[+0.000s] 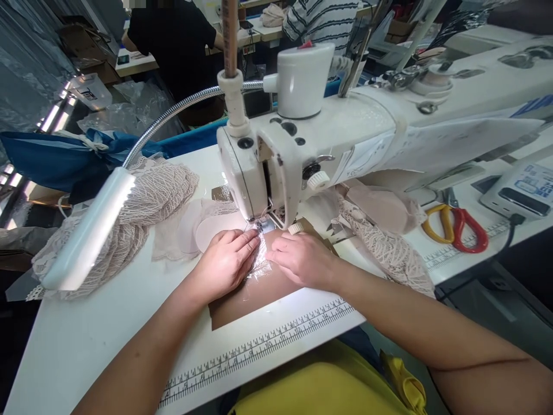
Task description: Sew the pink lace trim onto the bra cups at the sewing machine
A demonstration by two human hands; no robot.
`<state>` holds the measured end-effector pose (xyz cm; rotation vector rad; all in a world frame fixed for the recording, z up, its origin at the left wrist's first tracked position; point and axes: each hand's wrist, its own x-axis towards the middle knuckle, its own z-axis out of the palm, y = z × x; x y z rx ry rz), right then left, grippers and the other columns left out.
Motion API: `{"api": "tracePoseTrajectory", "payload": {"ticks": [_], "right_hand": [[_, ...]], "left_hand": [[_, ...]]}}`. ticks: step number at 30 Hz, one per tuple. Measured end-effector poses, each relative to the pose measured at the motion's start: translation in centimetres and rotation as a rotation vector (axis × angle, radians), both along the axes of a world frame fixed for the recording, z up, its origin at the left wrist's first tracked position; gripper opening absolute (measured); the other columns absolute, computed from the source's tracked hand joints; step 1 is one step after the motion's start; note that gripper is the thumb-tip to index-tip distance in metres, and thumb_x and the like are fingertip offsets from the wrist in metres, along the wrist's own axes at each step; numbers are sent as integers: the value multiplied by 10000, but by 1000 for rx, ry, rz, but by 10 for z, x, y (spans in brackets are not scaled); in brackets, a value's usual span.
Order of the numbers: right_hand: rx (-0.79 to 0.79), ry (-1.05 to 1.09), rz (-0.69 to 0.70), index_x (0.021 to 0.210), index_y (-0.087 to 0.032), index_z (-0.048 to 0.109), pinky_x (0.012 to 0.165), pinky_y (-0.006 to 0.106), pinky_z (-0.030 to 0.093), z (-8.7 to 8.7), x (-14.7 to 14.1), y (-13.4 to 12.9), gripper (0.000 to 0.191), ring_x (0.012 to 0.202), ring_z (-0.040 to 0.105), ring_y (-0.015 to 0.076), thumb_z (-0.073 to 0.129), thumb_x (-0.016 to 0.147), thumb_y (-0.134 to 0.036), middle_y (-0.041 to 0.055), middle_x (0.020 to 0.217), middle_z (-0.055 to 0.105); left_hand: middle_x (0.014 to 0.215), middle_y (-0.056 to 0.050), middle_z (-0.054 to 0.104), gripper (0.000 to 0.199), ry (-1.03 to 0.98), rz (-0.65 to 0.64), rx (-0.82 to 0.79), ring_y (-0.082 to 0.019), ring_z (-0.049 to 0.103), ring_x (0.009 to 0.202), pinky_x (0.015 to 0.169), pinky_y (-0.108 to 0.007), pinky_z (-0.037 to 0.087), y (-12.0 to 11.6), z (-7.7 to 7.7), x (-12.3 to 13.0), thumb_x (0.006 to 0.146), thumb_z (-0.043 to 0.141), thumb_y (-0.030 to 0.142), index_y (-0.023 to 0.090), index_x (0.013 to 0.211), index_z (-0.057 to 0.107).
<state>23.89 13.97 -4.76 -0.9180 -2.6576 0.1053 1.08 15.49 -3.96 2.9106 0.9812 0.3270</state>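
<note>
My left hand (pixel 228 256) lies with fingers stretched out and pressed down on pale, sheer fabric (pixel 261 265) that shines under the lamp, just in front of the sewing machine's needle area. On the other side of this fabric, my right hand (pixel 300 259) has its fingers curled in, closed at the fabric's edge. Beneath both hands is a brown sheet (pixel 276 300) on the machine bed. The sewing machine (pixel 263 178) stands over the fingertips, its presser foot partly hidden. A smooth beige cup-shaped piece (pixel 216 230) touches the left hand's far side.
Beige lace pieces (pixel 159 190) are heaped at the left, behind a lit lamp (pixel 90 230). More lace (pixel 384 248) lies right of the machine, near scissors (pixel 455 225) with yellow and red handles. A printed ruler (pixel 263 346) runs along the table's front edge. Two people sit beyond.
</note>
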Motion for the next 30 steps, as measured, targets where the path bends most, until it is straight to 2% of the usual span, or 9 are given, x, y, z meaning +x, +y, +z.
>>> {"api": "tracePoseTrajectory", "payload": {"ticks": [8,12,20,25,30], "right_hand": [[18,-7,-36,842,-161,682,609,284,278,2,-2,1,191,679,408,150,503,850,-96,32,744,559],[10,-8,-79,907,-169,687,585,291,257,2,-2,2,206,651,399,141,507,842,-92,28,766,573],[-37,-74,-198,1066,-183,678,606,301,272,6,-7,3,281,704,459,161,499,862,-108,46,814,617],[-49,-96,-259,1078,-200,684,597,305,255,7,-10,6,310,677,434,161,488,855,-116,41,773,616],[-50,-33,-238,1115,-236,678,606,291,271,3,-7,9,322,682,442,156,475,880,-149,32,783,612]], "left_hand": [[1319,-119,583,358,31,12,30,-277,548,1027,863,-439,440,2,0,2,951,442,255,151,1272,560],[1328,-113,576,357,34,-5,12,-285,520,1096,895,-446,432,2,1,0,956,434,249,141,1273,557],[1335,-109,571,371,6,-55,7,-292,509,1115,911,-467,424,7,-2,-5,934,455,205,168,1292,547],[1278,-117,604,371,10,-18,-2,-297,509,1108,928,-476,420,13,-4,-6,922,454,194,158,1276,558],[1225,-127,626,375,-20,38,-17,-301,512,1110,931,-490,414,15,-3,-6,918,436,195,176,1273,556]]}}
